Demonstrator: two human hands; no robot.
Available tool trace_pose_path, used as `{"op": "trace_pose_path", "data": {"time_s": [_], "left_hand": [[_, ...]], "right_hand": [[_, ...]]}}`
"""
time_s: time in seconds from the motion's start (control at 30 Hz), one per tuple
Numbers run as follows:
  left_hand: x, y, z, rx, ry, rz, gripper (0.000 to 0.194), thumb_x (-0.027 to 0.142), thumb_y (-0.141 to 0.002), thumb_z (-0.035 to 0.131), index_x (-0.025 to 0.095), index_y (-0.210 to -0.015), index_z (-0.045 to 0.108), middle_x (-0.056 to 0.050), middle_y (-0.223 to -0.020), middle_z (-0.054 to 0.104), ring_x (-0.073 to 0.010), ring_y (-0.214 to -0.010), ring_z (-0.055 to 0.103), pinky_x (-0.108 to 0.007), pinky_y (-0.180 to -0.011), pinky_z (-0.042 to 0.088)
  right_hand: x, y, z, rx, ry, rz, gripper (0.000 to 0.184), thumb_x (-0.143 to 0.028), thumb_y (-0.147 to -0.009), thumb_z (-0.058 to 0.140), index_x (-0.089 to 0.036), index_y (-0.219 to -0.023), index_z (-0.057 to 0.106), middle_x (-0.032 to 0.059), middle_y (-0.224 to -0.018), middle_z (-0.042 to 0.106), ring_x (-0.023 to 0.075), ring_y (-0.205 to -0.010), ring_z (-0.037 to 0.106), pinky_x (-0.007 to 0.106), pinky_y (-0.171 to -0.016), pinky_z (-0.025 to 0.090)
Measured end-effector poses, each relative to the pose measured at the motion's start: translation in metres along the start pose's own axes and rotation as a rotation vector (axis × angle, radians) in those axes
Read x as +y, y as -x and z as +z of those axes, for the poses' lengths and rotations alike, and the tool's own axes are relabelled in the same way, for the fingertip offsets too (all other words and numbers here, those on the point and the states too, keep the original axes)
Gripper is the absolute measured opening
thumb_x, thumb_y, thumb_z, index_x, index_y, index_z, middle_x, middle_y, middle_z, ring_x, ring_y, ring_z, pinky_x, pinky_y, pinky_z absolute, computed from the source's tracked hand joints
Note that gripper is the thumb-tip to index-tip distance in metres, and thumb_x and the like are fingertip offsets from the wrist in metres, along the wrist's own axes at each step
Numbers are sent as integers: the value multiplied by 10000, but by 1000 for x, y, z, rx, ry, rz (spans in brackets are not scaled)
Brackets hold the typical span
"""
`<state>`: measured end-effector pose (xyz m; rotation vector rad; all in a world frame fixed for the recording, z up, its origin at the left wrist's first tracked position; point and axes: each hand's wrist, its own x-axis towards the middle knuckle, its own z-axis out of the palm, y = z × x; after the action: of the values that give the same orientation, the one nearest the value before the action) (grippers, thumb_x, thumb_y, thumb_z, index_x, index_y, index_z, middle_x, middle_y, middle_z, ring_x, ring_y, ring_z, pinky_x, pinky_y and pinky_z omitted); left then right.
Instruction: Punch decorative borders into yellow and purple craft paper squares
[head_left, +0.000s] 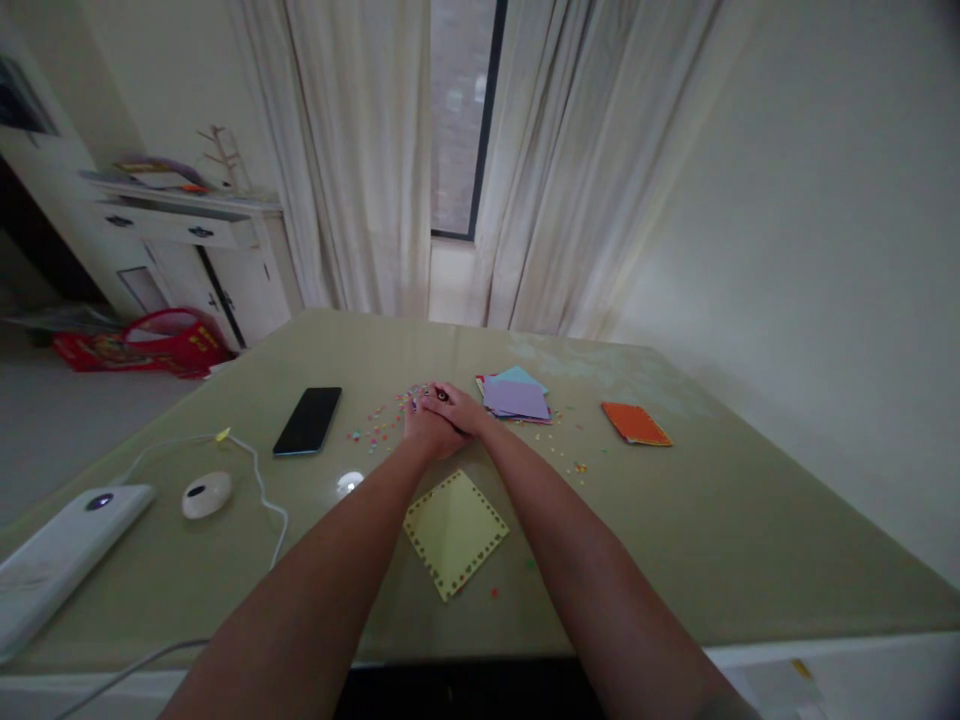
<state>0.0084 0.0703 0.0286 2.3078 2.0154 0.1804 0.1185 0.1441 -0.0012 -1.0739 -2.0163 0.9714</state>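
Note:
Both my arms stretch out over a pale green table (675, 520). My left hand (421, 432) and my right hand (452, 408) meet at the table's middle, fingers closed together around a small dark object I cannot make out. Tiny coloured paper dots (382, 420) are scattered on the table just left of the hands. A yellow paper square (455, 530) with punched holes along its edges lies between my forearms, nearer to me. A stack of coloured papers (516, 398), lilac on top, lies just right of my hands.
An orange paper (635, 423) lies further right. A black phone (308, 420) lies to the left, with a small white round device (206, 494), a white cable (255, 470) and a white box (60, 555) at the left edge. Curtains and a white cabinet (187, 240) stand behind.

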Motion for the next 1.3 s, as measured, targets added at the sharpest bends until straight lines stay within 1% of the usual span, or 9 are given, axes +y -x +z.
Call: {"op": "trace_pose_path", "data": {"time_s": [0.1, 0.27, 0.37, 0.5, 0.7, 0.8, 0.97, 1.07, 1.3], "left_hand": [[-11, -9, -1, -25, -10, 12, 1130, 796, -847, 626, 208, -1745, 273, -205, -1822, 183, -462, -1657, 205, -607, -1333, 137], [-26, -20, -2, -43, -12, 66, 1118, 810, -827, 656, 273, -1737, 291, -166, -1829, 189, -438, -1663, 216, -575, -1326, 170], [-33, -24, -1, -32, -14, 87, 1122, 800, -832, 669, 227, -1728, 312, -196, -1822, 194, -439, -1661, 224, -559, -1326, 174], [-38, -28, 1, -13, -19, 117, 1102, 770, -834, 691, 222, -1718, 325, -202, -1805, 251, -433, -1658, 238, -562, -1319, 188], [-40, -31, 2, 1, -28, 132, 1083, 768, -853, 672, 204, -1709, 324, -204, -1802, 259, -424, -1650, 265, -558, -1318, 199], [-40, -30, 2, 3, -27, 137, 1064, 771, -871, 654, 199, -1707, 328, -191, -1790, 303, -427, -1647, 269, -560, -1321, 199], [-40, -31, 1, 15, -20, 153, 1019, 786, -887, 622, 265, -1709, 318, -122, -1772, 375, -414, -1642, 286, -557, -1320, 213], [-41, -34, 2, 13, -18, 160, 1053, 790, -877, 625, 250, -1718, 293, -122, -1765, 390, -411, -1638, 297, -548, -1322, 218], [-47, -43, 7, 12, 8, 180, 1102, 796, -850, 652, 194, -1709, 315, -156, -1768, 372, -407, -1643, 292, -528, -1333, 204]], "right_hand": [[4, -8, 4, 27, -15, -14, 625, -678, -948, 724, -243, -1394, 683, 102, -1387, 743, 280, -1248, 694, 460, -1151, 485], [12, -19, 7, 64, -57, -41, 595, -670, -965, 702, -236, -1372, 702, 106, -1368, 756, 275, -1253, 696, 443, -1140, 501], [15, -23, 8, 103, -83, -58, 542, -636, -992, 675, -247, -1366, 713, 102, -1380, 754, 265, -1271, 688, 436, -1156, 493], [16, -21, 10, 171, -117, -79, 476, -594, -1028, 614, -251, -1337, 731, 92, -1357, 764, 247, -1238, 703, 412, -1142, 505], [13, -16, 7, 256, -137, -98, 411, -571, -1018, 609, -241, -1196, 777, 78, -1267, 794, 236, -1174, 717, 374, -1111, 514], [14, -16, 6, 302, -142, -82, 394, -572, -1016, 603, -242, -1141, 778, 78, -1220, 803, 239, -1146, 718, 372, -1087, 523], [18, -17, 5, 388, -168, -49, 494, -656, -1010, 555, -218, -1098, 767, 96, -1149, 803, 250, -1093, 715, 372, -1031, 539], [20, -18, 4, 431, -191, -26, 576, -725, -1000, 509, -210, -1088, 752, 93, -1107, 799, 246, -1054, 713, 358, -987, 543], [23, -18, 1, 475, -240, -7, 644, -796, -986, 463, -214, -1023, 736, 82, -1069, 785, 257, -1084, 694, 360, -996, 533]]}}
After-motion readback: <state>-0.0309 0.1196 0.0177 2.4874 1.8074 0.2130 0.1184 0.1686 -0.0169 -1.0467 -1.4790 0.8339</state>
